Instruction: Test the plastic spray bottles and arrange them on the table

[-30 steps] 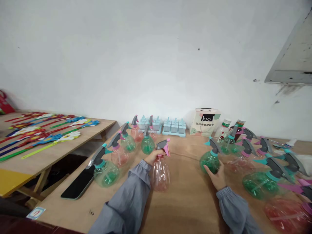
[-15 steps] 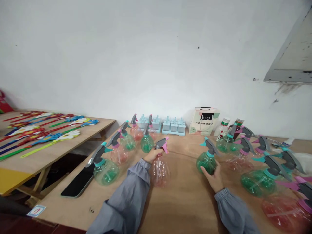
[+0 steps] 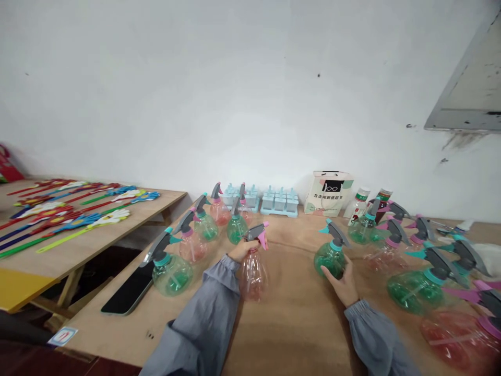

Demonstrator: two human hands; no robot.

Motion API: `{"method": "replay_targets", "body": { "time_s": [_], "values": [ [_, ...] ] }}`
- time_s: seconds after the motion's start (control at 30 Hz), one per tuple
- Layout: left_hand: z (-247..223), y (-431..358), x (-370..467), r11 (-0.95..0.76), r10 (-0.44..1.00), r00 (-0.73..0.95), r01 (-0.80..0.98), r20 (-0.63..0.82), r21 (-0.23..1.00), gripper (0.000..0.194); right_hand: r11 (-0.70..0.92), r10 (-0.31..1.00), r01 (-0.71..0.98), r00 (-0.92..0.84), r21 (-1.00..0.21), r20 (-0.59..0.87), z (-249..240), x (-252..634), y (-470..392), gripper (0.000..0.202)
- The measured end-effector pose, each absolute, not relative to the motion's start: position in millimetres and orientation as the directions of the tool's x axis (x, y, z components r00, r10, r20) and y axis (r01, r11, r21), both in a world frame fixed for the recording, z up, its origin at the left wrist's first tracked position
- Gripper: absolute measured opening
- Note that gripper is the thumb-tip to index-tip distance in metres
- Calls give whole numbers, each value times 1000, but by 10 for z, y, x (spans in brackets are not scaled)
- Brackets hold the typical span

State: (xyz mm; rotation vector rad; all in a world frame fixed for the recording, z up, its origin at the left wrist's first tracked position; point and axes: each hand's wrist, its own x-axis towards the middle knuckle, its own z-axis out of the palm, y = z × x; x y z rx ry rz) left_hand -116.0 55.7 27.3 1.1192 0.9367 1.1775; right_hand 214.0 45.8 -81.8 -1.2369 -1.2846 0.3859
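My left hand (image 3: 241,251) is closed round the neck of a clear pink spray bottle (image 3: 254,277) with a grey and pink trigger head. The bottle is nearly upright, and whether its base touches the table cannot be made out. Over to the right, my right hand (image 3: 343,279) grips the side of a green spray bottle (image 3: 329,260) whose head is grey and teal. To the left of my left hand stand several spray bottles, among them a green one (image 3: 172,274) and a pink one (image 3: 192,246). More green bottles (image 3: 415,290) and pink bottles (image 3: 454,337) crowd the right side.
A black phone (image 3: 128,290) lies at the table's left. Along the wall stand light-blue ice-pop moulds (image 3: 279,202), a printed paper box (image 3: 327,194) and a white-capped bottle (image 3: 357,204). On another table (image 3: 23,256) at left lie several colourful hand-shaped sticks (image 3: 78,222).
The pink bottle in my left hand has shifted slightly left. The green bottle in my right hand has moved a touch left as well. Both grips are kept.
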Motion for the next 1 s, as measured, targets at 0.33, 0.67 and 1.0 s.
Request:
{"method": "replay_targets", "body": {
  "time_s": [0.33, 0.67, 1.0],
  "values": [
    [228, 570, -1114, -90, 987, 118, -162, 110, 983, 16, 359, 821, 385, 304, -851, 484, -813, 2142, 449, 89],
    [352, 512, -1091, -205, 951, 203, -154, 234, 967, 13, 342, 831, 393, 299, -854, 470, -830, 2129, 437, 90],
    [204, 479, -1114, -205, 978, -39, 2, 205, 979, 24, 377, 825, 390, 271, -840, 496, -816, 2116, 415, 87]
  ]
}}
